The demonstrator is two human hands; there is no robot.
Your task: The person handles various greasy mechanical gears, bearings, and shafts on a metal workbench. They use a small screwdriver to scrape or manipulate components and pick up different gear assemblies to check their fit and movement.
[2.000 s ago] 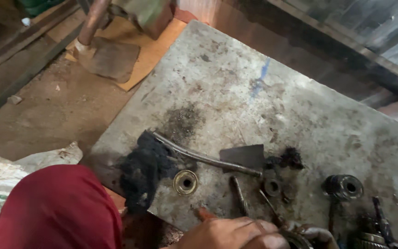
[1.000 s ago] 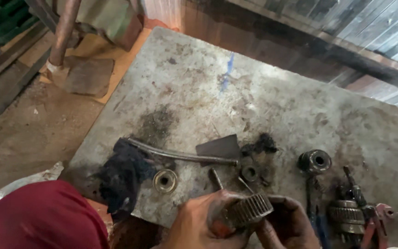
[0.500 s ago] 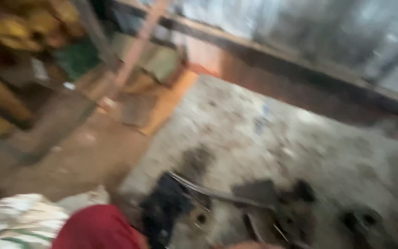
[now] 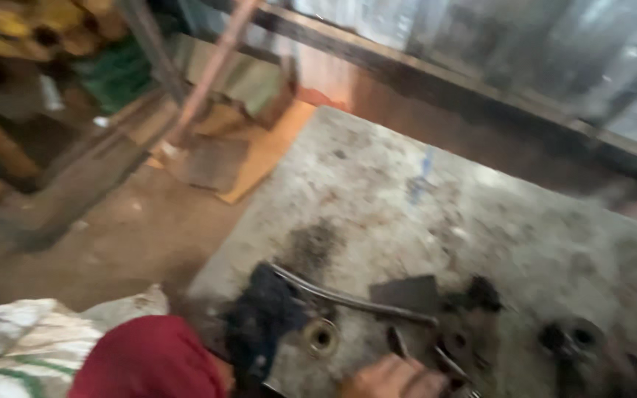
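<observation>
At the far left, near my body, lies a white sack (image 4: 16, 343) with faint stripes, and next to it is my knee in red cloth (image 4: 149, 361). Behind them is the bare earth floor (image 4: 112, 243), with a flat piece of board (image 4: 211, 162) and an orange sheet (image 4: 267, 158) lying on it near a slanted pole (image 4: 211, 70).

The grey, stained table (image 4: 422, 206) fills the right part of the view. On its near edge lies a dark oily rag (image 4: 259, 324). From the rag, a thin bent metal rod (image 4: 355, 298) goes to the right. Just below the rod lies a small round bearing ring (image 4: 321, 337). A dark flat metal piece (image 4: 407, 293) lies touching the rod's right end.

At the bottom edge I see only a part of one of my hands (image 4: 388, 379), close to a thin metal tool (image 4: 396, 340) and another small round part (image 4: 455, 343). The picture is blurred, so I cannot tell which hand it is, or if it holds anything. My other hand is not visible.

Further right is a black lump (image 4: 484, 291), and then a dark round part with a hole (image 4: 573, 339) lying apart from it.
</observation>
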